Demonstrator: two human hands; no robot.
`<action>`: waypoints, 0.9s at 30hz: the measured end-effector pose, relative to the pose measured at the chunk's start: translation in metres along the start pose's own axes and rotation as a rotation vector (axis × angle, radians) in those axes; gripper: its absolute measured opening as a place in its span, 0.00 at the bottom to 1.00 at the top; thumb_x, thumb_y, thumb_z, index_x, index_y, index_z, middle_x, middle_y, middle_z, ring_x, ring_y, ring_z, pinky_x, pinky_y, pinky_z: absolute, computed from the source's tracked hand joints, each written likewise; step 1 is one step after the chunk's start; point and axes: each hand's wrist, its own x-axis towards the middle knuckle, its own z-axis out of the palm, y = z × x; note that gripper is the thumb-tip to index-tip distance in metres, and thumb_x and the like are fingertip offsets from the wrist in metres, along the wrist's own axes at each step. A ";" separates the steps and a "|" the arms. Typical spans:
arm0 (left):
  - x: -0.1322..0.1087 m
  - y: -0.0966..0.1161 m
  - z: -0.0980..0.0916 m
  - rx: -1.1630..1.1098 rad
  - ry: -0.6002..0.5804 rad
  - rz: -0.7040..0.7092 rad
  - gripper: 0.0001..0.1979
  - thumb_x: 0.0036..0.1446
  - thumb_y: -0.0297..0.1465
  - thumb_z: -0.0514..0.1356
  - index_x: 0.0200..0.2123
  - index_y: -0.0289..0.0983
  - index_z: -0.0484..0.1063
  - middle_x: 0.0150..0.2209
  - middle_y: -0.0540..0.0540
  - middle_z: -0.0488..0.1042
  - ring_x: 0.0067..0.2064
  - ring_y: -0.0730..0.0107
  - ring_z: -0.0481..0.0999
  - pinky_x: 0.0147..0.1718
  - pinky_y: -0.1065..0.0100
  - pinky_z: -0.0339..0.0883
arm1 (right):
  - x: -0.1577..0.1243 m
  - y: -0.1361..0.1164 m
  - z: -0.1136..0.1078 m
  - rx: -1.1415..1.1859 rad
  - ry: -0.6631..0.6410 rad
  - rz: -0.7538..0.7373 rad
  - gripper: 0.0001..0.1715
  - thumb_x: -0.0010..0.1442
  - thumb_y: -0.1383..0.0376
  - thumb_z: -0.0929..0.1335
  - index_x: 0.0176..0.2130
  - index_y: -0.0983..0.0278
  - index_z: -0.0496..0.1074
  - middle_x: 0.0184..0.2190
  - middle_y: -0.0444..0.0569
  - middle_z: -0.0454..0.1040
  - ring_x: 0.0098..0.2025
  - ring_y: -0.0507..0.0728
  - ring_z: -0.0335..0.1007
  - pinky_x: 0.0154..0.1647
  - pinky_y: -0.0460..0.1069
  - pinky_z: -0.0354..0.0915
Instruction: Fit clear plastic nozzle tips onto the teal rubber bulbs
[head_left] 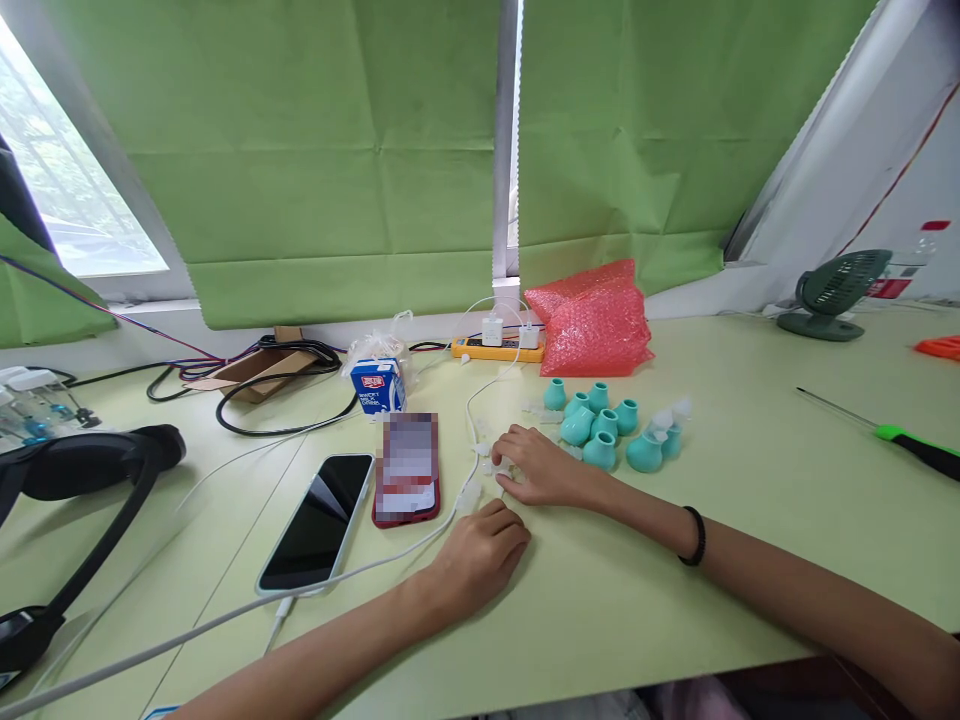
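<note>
My left hand (pixel 484 560) rests on the table with its fingers curled in, and whatever lies inside is hidden. Just past its knuckles sits a small translucent piece (pixel 469 496) by a white cable. My right hand (pixel 544 470), a black band on its wrist, reaches in from the right; its thumb and forefinger are apart over small clear pieces (pixel 488 466) on the table. Beyond that hand stand several turquoise pear-shaped pieces with open necks (pixel 577 425). More translucent bits (pixel 663 418) lie against the ones on the right.
Two phones lie left of my hands, a red-cased one (pixel 406 470) and a pale-cased one (pixel 316 525). Behind are a blue milk carton (pixel 379 388), an orange power strip (pixel 472 349) and red bubble wrap (pixel 596 320). A screwdriver (pixel 892 434) and fan (pixel 840 290) are right.
</note>
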 end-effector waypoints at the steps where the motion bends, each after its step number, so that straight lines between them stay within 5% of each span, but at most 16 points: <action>1: 0.001 -0.001 0.000 -0.029 0.008 -0.028 0.10 0.54 0.23 0.49 0.26 0.34 0.68 0.25 0.45 0.71 0.31 0.69 0.68 0.29 0.71 0.65 | 0.000 0.000 0.001 -0.004 0.003 0.019 0.09 0.51 0.65 0.64 0.34 0.66 0.66 0.33 0.50 0.70 0.38 0.57 0.60 0.38 0.49 0.56; 7: 0.005 0.000 -0.005 -0.108 -0.003 -0.130 0.07 0.50 0.22 0.52 0.27 0.35 0.70 0.27 0.45 0.73 0.33 0.68 0.69 0.30 0.70 0.65 | 0.009 -0.008 0.008 -0.057 0.014 0.134 0.17 0.52 0.59 0.63 0.41 0.66 0.64 0.36 0.53 0.69 0.42 0.59 0.60 0.39 0.52 0.53; 15: 0.003 -0.002 -0.004 -0.155 0.041 -0.163 0.07 0.52 0.25 0.53 0.29 0.35 0.71 0.26 0.45 0.72 0.29 0.71 0.70 0.28 0.72 0.64 | 0.012 -0.012 0.006 -0.113 -0.013 0.221 0.15 0.47 0.62 0.64 0.36 0.66 0.66 0.34 0.54 0.71 0.38 0.62 0.62 0.37 0.54 0.50; 27: 0.001 -0.002 -0.003 -0.178 0.138 -0.133 0.07 0.52 0.26 0.53 0.29 0.34 0.72 0.24 0.45 0.72 0.27 0.71 0.69 0.27 0.71 0.64 | 0.000 -0.009 0.000 0.018 0.118 0.119 0.12 0.50 0.67 0.64 0.38 0.64 0.65 0.35 0.49 0.70 0.40 0.57 0.62 0.41 0.54 0.46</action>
